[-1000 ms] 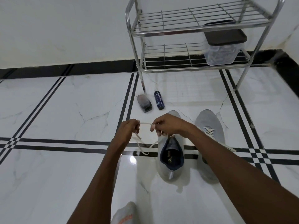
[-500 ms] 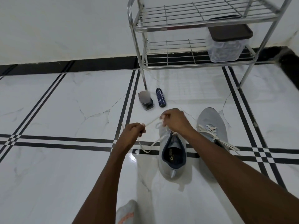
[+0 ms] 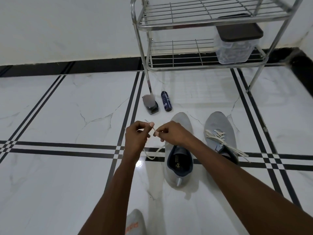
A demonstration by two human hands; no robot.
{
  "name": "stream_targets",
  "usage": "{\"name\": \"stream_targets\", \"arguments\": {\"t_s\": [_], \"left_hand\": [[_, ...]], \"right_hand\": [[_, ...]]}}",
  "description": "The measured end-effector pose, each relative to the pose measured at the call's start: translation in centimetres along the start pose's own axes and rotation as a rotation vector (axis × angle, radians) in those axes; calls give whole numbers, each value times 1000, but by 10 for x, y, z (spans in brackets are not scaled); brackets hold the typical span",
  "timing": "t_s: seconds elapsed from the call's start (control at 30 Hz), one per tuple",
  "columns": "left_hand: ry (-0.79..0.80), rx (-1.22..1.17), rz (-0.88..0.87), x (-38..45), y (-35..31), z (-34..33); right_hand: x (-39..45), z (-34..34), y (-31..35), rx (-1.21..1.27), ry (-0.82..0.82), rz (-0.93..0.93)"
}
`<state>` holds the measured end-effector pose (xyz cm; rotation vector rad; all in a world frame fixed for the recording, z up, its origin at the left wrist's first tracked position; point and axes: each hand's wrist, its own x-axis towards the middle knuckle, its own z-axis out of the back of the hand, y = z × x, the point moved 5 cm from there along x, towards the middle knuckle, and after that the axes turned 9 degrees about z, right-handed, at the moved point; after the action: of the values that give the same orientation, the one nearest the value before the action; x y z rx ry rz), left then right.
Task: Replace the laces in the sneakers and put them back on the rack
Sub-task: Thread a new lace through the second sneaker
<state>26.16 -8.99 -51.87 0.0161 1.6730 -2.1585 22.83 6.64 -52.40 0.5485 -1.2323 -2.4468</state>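
- Landmark: near sneaker (image 3: 179, 150), grey, dark blue lining, standing on the white marble floor (image 3: 59, 184) with toe pointing at the rack. No lace threaded over its tongue that I can see.
- Left hand (image 3: 135, 138): fingers curled, pinching the lace (image 3: 153, 156) near its tip, just left of the near sneaker's toe.
- Right hand (image 3: 171, 133): fingers curled, pinching the same lace just beside the left hand; held over the near sneaker's toe end. The two hands almost touch.
- Lace is cream; below the hands it hangs in a loop to the floor left of the near sneaker and runs back up toward the shoe's opening. Where it ends is hidden by the right wrist.
- Second sneaker (image 3: 220, 136): right of the near sneaker, apart from it, same grey. Cream lace threaded, loose ends trailing across the floor to its right.
- Rack (image 3: 203, 22): chrome wire, two tiers in view, beyond both sneakers by the wall. Clear box with dark lid (image 3: 237, 43) on its lower tier, right end.
- Small dark blue can (image 3: 166, 101) lying on the floor beyond the near sneaker's toe; a dark, clear-topped item (image 3: 150, 105) just left of it, by the rack leg. Cannot tell what that item is.
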Motion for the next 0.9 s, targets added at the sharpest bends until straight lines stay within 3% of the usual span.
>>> {"name": "stream_targets", "arguments": {"t_s": [0.07, 0.17, 0.23, 0.4, 0.6, 0.7, 0.9], "left_hand": [[69, -181, 67, -3, -2, -8], [150, -269, 67, -5, -7, -19], [165, -212, 35, -5, -8, -24], [183, 104, -94, -8, -4, -46], [184, 450, -103, -15, 8, -74], [173, 539, -93, -18, 7, -79], [160, 633, -136, -24, 8, -90]], "right_hand": [[-5, 6, 1, 59, -37, -11], [-25, 32, -10, 66, -290, -59], [-44, 50, -21, -28, -399, -127], [-73, 35, -37, -199, -102, -293], [-79, 19, -45, -254, -353, -152], [-77, 24, -56, -120, -359, -199], [-80, 28, -78, 403, -345, -381]]}}
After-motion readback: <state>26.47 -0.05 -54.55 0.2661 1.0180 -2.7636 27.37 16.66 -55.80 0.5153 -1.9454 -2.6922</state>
